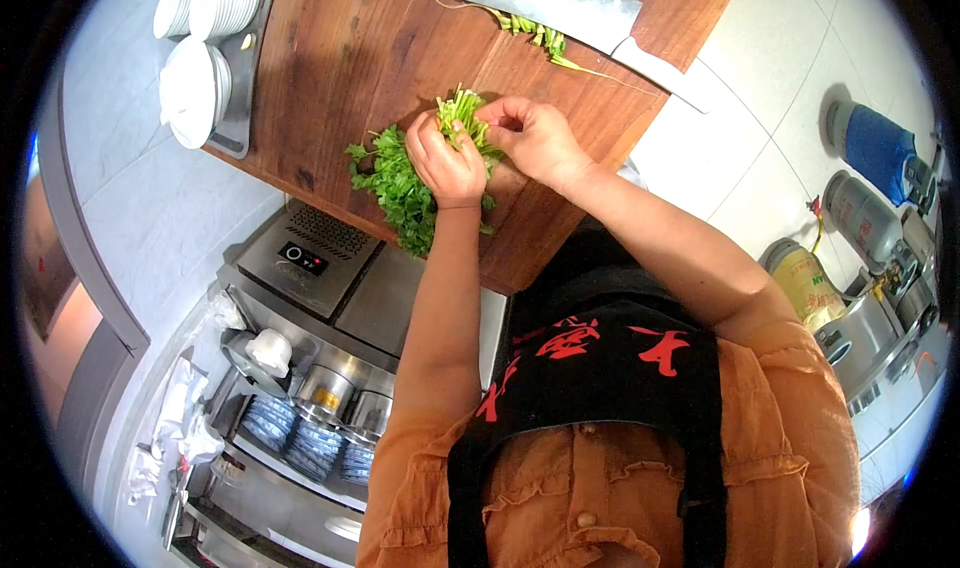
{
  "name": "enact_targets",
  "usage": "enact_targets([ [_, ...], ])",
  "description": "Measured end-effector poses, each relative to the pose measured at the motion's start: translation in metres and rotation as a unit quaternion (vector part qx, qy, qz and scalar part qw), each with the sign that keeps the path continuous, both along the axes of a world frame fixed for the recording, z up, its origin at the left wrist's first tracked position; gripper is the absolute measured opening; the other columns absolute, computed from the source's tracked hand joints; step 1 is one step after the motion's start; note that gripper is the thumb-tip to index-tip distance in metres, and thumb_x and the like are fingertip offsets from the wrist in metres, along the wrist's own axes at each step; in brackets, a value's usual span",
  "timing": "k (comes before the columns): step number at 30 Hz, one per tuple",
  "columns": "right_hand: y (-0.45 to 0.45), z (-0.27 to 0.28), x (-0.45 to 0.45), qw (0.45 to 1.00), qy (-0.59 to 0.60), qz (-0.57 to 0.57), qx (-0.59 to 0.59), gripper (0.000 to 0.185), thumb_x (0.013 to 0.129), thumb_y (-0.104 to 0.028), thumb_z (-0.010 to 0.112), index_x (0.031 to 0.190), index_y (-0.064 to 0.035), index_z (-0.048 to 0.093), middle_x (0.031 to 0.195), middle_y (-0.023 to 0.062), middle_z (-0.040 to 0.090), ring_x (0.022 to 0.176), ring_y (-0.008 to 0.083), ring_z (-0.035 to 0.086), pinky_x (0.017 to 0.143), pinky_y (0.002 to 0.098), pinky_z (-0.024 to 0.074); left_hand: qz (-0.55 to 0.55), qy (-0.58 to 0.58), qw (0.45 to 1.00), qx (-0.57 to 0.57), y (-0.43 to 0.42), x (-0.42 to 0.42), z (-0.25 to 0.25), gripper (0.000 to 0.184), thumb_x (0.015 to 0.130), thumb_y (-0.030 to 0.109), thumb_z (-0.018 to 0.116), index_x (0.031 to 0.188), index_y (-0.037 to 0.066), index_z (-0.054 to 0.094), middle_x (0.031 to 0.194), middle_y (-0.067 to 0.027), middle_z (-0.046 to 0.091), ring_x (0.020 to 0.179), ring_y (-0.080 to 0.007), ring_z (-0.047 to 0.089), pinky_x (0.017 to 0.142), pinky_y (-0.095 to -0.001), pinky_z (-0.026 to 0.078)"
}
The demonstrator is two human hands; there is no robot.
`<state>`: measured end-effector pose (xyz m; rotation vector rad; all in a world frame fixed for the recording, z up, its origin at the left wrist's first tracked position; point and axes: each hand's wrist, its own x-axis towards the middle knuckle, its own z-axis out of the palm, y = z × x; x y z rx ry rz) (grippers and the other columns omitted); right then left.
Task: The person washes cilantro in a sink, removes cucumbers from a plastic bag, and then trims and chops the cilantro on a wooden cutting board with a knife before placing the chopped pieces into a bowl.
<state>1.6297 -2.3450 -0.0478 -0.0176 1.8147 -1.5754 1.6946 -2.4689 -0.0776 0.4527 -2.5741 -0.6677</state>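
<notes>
A bunch of cilantro (400, 203) lies over the near edge of the wooden board, leaves toward me and cut stem ends pointing away. My left hand (447, 163) is closed around its stems. At the stem ends, my right hand (540, 143) has thumb and forefinger pinched together against the stalks; its other fingers are curled. Farther up the board rests a cleaver (555, 6) with a white handle that juts past the board's right edge. Trimmed stem ends and roots (535, 33) lie along its blade.
A metal tray (240, 98) with stacked white dishes (222, 8) sits at the board's left end. Below left stands a steel appliance (310, 258), above shelves with pots and patterned bowls (315, 448). Gas cylinders (860, 218) stand on the tiled floor at right.
</notes>
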Motion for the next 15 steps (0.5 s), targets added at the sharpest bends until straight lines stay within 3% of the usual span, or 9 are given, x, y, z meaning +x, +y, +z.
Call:
enact_targets([
  [3,0.000,-0.004,-0.002,1.000,-0.004,0.006,0.001,0.015,0.087,-0.006,0.062,0.100,-0.0005,0.065,0.087,0.0028,0.066,0.079,0.0080,0.058,0.074,0.0239,0.0491,0.008,-0.011,1.000,-0.007,0.000,0.000,0.000,0.022,0.084,0.010,0.054,0.101,-0.003,0.049,0.105,-0.0213,0.051,0.095,-0.0391,0.050,0.086,-0.0486,0.039],
  [12,0.004,-0.006,-0.009,0.999,-0.019,0.030,-0.012,0.017,0.088,-0.005,0.059,0.104,0.0001,0.065,0.090,0.0038,0.067,0.082,0.0082,0.058,0.077,0.0237,0.0487,0.004,-0.006,1.000,-0.011,0.000,-0.002,0.002,0.021,0.084,0.010,0.054,0.099,-0.004,0.049,0.103,-0.0211,0.052,0.093,-0.0392,0.050,0.084,-0.0486,0.039],
  [15,0.002,-0.012,-0.005,0.999,-0.024,-0.008,-0.035,0.016,0.084,-0.006,0.062,0.100,-0.0050,0.068,0.088,0.0099,0.069,0.078,0.0131,0.063,0.074,0.0271,0.0494,0.006,-0.005,1.000,-0.013,0.001,-0.002,0.003,0.021,0.084,0.010,0.054,0.100,-0.004,0.049,0.103,-0.0209,0.052,0.093,-0.0389,0.050,0.084,-0.0486,0.039],
])
